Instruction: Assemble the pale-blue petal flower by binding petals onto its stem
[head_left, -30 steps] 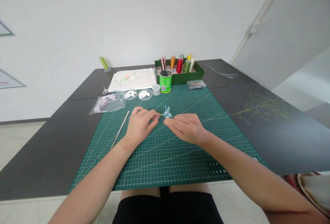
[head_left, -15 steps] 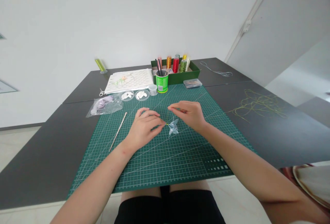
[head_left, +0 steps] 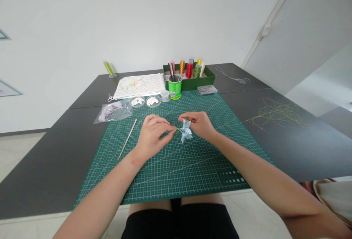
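A pale blue artificial flower (head_left: 186, 131) with pointed petals is held just above the cutting mat, lying sideways with its blossom to the right. Thumb and fingertips of my left hand (head_left: 155, 134) pinch its thin yellow-green stem. My right hand (head_left: 199, 123) is closed beside and behind the petals, thumb and forefinger pressed together above the stem. Whatever those right fingers pinch is too thin to make out. Left of my left hand, a slim metal tweezer-like tool (head_left: 127, 140) lies on the green cutting mat (head_left: 176, 173).
Behind my hands stand a green can (head_left: 175, 89) with dark-handled tools and a green box (head_left: 196, 83) of thread spools. Two dishes of white pieces (head_left: 137, 101), a plastic bag (head_left: 114, 111) and white sheets (head_left: 140, 85) lie left. Tangled green cord (head_left: 277, 116) lies right.
My right hand has come down and slightly left, closer to the stem. The flower has turned, its petals showing more fully. My left hand keeps its pinch on the stem.
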A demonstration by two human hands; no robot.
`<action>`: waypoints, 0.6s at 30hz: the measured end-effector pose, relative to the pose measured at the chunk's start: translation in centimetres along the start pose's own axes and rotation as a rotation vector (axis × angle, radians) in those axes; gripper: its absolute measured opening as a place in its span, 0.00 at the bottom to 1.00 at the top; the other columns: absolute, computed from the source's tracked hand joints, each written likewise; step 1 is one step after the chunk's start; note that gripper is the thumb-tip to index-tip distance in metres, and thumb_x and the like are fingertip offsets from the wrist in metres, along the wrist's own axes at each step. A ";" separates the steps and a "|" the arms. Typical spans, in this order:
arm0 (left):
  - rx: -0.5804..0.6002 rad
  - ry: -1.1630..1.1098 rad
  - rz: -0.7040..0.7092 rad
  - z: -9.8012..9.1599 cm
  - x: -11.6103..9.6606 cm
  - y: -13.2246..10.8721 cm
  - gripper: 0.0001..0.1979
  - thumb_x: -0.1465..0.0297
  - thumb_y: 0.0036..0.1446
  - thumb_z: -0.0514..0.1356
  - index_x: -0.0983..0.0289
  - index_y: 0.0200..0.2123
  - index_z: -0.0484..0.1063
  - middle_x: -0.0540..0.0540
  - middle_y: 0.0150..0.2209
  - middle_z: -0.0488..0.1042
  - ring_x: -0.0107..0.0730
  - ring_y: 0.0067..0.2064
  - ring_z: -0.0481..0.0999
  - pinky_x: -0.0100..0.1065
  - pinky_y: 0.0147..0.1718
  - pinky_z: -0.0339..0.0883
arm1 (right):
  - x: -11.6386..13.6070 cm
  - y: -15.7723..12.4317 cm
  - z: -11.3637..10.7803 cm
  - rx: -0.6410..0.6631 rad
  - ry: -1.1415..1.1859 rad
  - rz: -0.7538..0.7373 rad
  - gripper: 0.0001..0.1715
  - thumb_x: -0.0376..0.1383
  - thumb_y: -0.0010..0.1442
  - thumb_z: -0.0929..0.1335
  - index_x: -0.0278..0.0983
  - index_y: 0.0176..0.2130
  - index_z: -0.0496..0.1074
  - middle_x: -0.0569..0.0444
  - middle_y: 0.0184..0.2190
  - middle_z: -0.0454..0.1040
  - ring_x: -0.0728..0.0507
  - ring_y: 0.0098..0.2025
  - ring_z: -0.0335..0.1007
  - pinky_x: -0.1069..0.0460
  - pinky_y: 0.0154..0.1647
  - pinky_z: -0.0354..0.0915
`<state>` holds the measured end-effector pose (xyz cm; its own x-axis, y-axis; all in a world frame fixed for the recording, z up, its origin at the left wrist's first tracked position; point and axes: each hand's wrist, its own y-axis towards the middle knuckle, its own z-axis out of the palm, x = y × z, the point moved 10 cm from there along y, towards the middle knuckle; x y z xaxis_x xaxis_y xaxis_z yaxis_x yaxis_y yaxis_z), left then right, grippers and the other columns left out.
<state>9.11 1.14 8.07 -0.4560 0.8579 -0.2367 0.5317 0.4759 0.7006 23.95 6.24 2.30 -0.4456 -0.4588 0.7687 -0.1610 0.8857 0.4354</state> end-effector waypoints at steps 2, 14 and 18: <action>-0.064 0.025 -0.032 -0.7 0.4 -0.1 0.04 0.70 0.61 0.62 0.58 0.35 0.77 0.49 0.32 0.81 0.33 0.38 0.78 0.41 0.47 0.65 | -0.4 -0.2 1.0 0.052 0.008 0.028 0.16 0.42 0.62 0.68 0.33 0.32 0.79 0.56 0.21 0.72 0.50 0.24 0.64 0.55 0.25 0.56; -0.185 0.119 -0.380 -1.9 4.3 -1.1 0.04 0.70 0.59 0.64 0.58 0.30 0.76 0.47 0.31 0.81 0.34 0.36 0.77 0.40 0.46 0.67 | 3.8 -1.9 3.8 0.156 -0.149 -0.281 0.14 0.37 0.68 0.64 0.36 0.36 0.78 0.54 0.30 0.80 0.49 0.32 0.75 0.56 0.35 0.64; -0.178 0.117 -0.416 -1.8 4.7 -1.1 0.04 0.69 0.59 0.63 0.58 0.31 0.77 0.47 0.30 0.80 0.35 0.35 0.77 0.40 0.44 0.67 | 5.4 -2.9 4.2 0.169 -0.275 -0.411 0.14 0.36 0.69 0.63 0.37 0.41 0.78 0.54 0.31 0.81 0.49 0.33 0.76 0.56 0.35 0.66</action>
<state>5.04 4.31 7.42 -0.6878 0.5683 -0.4516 0.1606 0.7258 0.6689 18.27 1.47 3.24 -0.5270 -0.7554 0.3893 -0.5007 0.6461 0.5760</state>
